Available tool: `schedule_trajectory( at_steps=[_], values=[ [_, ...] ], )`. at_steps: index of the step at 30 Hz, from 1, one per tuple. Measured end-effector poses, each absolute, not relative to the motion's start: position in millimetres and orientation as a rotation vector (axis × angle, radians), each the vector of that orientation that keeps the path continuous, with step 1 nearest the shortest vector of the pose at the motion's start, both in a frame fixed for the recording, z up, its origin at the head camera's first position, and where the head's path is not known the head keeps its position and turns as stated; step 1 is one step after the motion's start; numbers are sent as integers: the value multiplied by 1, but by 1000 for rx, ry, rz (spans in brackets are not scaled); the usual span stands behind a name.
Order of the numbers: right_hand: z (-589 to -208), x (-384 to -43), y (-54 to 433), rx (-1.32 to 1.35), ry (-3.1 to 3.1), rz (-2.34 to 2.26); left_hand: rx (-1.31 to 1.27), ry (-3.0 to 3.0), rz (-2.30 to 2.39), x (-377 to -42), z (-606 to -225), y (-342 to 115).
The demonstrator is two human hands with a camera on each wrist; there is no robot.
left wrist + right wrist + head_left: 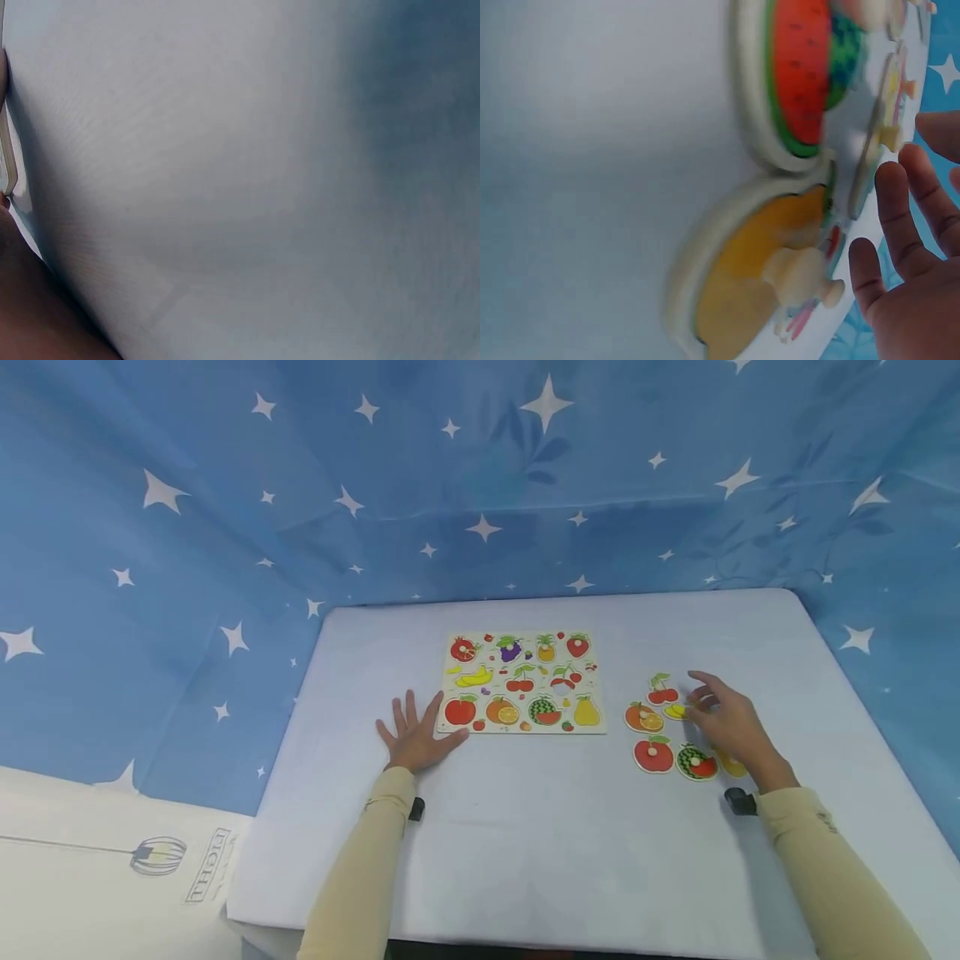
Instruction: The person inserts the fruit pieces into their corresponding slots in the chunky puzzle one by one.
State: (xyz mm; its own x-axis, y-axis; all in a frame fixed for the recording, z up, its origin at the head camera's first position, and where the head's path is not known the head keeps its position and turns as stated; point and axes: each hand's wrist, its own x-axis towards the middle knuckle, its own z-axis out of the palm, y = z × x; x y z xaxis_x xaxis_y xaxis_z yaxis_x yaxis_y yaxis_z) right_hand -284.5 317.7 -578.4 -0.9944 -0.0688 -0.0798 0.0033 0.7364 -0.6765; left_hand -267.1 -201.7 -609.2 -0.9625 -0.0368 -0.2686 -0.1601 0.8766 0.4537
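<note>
My left hand point(416, 739) lies with fingers spread at the near left corner of a fruit puzzle board point(592, 732). In the left wrist view only a dark part of that hand point(37, 307) shows, beside the board's edge. My right hand point(727, 722) hovers over loose knobbed pieces, its fingers loosely bent near the banana piece point(676, 712). Around it lie a cherry piece point(663, 696), an orange piece point(643, 718), an apple piece point(653, 756), a watermelon piece point(799, 75) and a pear piece point(739, 277). No piece is visibly gripped; the hand partly hides some.
The board and pieces rest on a white-covered table point(525, 843). A blue star-patterned curtain point(420, 477) hangs behind and at both sides. Cream printed fabric point(90, 868) lies at the lower left.
</note>
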Motion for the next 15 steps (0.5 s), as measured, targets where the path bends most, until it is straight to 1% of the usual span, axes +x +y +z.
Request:
schedule_trajectory(
  at_steps=[8,15],
  values=[
    [-584,-283,320,-61,2877,-1046,-157,2799,661,-268,-611,-196],
    [-585,-284,309,9,2885,-1024,-178,2805,659,-268,-610,-199]
  ],
)
